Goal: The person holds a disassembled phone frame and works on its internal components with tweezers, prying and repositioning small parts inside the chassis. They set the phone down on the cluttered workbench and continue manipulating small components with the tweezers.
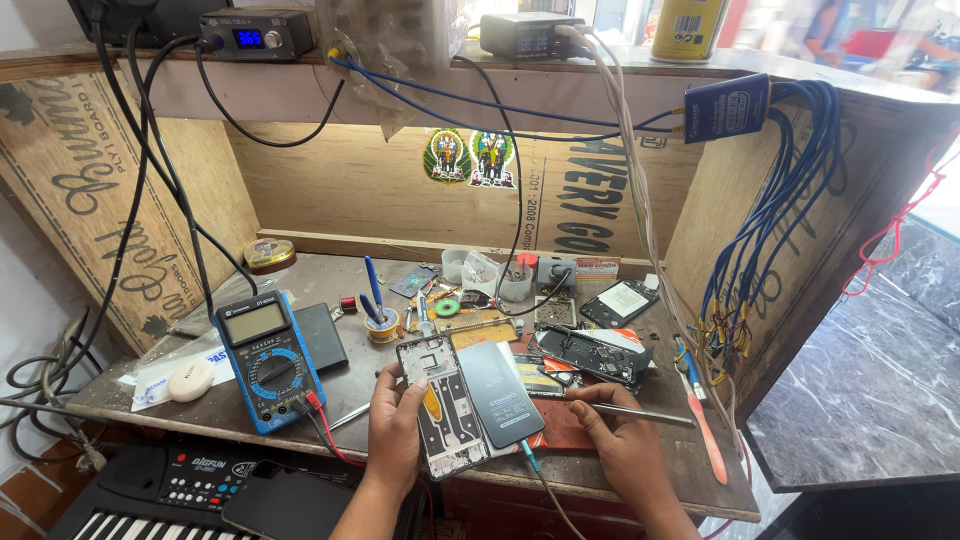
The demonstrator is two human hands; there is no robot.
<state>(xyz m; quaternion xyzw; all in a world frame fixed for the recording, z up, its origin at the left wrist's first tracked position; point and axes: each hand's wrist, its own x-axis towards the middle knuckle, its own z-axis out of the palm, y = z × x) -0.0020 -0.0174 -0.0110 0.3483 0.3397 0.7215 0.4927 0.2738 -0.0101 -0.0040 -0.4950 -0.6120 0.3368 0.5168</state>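
Note:
My left hand (395,425) grips the left side of an opened phone frame (440,410) lying on the workbench, its inner parts and a yellow strip showing. A dark battery (500,392) with a blue cable at its lower end rests tilted over the frame's right side. My right hand (620,435) holds thin metal tweezers (640,411) that lie nearly level, pointing right, just right of the battery. Both hands sit at the bench's front edge.
A blue multimeter (267,360) with red and black leads stands left. Another opened phone (592,352) and a small phone (620,302) lie behind. Small cups (515,283), a solder spool (382,325), a red-handled tool (703,425), blue wire bundle (770,220) and a keyboard (150,490) surround.

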